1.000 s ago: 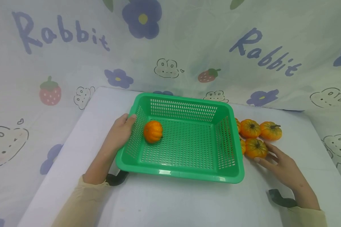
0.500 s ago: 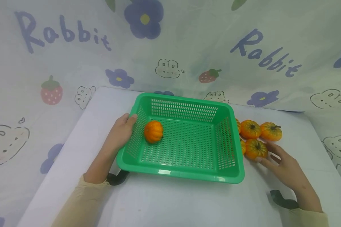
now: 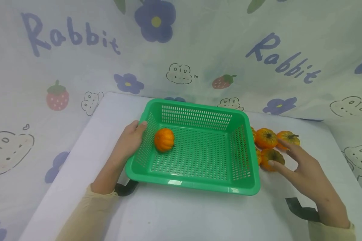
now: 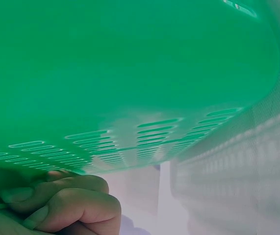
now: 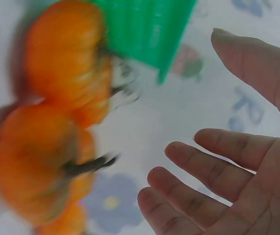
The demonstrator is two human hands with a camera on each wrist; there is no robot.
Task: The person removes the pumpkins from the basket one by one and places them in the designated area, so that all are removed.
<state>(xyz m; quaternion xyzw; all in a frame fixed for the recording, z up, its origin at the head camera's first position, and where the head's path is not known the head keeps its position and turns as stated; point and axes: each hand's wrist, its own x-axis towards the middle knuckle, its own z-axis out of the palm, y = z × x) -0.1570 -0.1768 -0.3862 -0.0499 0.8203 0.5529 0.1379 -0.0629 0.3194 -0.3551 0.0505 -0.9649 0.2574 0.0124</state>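
My left hand (image 3: 129, 140) grips the left rim of a green plastic basket (image 3: 193, 187) with slotted walls; its fingers curl beneath the rim in the left wrist view. A single small orange pumpkin (image 3: 164, 140) lies inside, near the basket's left wall. Just right of the basket sits a cluster of several small pumpkins, partly hidden by its right wall. My right hand (image 3: 304, 170) hovers over the nearest pumpkin (image 3: 273, 156) of that cluster, thumb and fingers spread, holding nothing. In the right wrist view its palm faces a pumpkin (image 5: 37, 161) with a dark stem.
A white-covered table (image 3: 181, 217) carries everything. Behind it hangs a pale cloth (image 3: 199, 40) printed with flowers, strawberries and rabbits. Each wrist wears a dark strap, such as the right strap (image 3: 303, 211).
My right hand has come off the nearest pumpkin, lifting and spreading its fingers. That pumpkin stays in the cluster. The left hand keeps its hold on the basket.
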